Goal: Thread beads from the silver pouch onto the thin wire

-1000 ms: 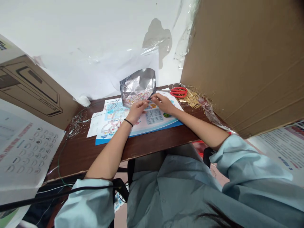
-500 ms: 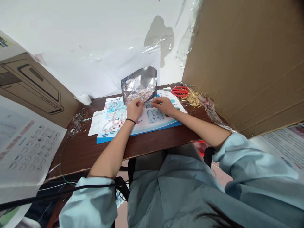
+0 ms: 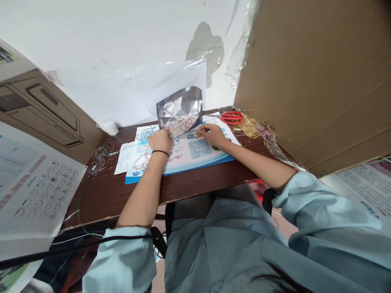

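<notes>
My left hand rests at the lower left of an open silver pouch holding small pink and pale beads. Its fingers curl down beside the pouch; what they hold, if anything, is hidden. Right of the pouch's lower edge, my right hand has thumb and forefinger pressed together, and I cannot make out anything between them. Both hands are over a blue and white printed sheet. A thin thread with white beads lies to the left.
Red-handled scissors lie at the back right beside a heap of gold-coloured pins. Tangled clear thread sits on the table's left. Cardboard stands on both sides, and a white wall rises behind.
My left hand has moved left, away from my right hand, to the pouch's lower left corner. My right hand has shifted slightly right, its fingers still pinched.
</notes>
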{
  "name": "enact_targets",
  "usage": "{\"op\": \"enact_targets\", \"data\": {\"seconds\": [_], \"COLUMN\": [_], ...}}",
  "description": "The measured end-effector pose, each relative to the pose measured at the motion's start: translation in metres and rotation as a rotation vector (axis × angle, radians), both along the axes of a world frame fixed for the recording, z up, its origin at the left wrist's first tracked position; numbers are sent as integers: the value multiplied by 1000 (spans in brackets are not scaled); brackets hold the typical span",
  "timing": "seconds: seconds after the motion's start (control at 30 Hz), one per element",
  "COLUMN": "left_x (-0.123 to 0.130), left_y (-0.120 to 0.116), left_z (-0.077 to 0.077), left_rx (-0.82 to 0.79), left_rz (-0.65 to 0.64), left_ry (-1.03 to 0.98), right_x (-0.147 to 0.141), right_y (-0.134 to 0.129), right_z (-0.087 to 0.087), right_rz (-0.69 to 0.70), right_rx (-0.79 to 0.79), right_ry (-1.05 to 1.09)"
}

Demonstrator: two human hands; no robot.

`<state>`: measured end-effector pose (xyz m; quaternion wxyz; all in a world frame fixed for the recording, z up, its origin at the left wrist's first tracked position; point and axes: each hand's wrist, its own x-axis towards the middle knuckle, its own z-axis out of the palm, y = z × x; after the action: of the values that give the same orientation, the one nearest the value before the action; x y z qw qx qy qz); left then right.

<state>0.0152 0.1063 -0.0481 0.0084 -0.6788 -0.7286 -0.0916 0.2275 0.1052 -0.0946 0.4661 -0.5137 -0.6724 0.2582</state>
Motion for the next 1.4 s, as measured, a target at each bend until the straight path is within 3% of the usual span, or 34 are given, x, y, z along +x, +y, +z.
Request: {"op": "enact_targets", "data": {"seconds": [0.37, 0.63, 0.83, 1.07, 1.4], "left_x": [-7, -3, -3, 2, 5], "left_y": [5, 10, 20, 14, 14], "left_z": [-11, -19, -19, -14, -13], "left_rx": [88, 128, 63, 65, 43], "left_rz": [-65, -286, -221, -128, -153], "left_ry": [-38, -65, -130, -93, -1], "right_x": [-1, -1, -1, -1, -3], "right_y": [1, 1, 1, -1, -3], "right_z": [-2, -3, -5, -2, 1], "right_rz": [-19, -3, 0, 21, -1], "right_rx": [52, 76, 94, 76, 104], "right_ry": [-4, -30, -48, -54, -138]}}
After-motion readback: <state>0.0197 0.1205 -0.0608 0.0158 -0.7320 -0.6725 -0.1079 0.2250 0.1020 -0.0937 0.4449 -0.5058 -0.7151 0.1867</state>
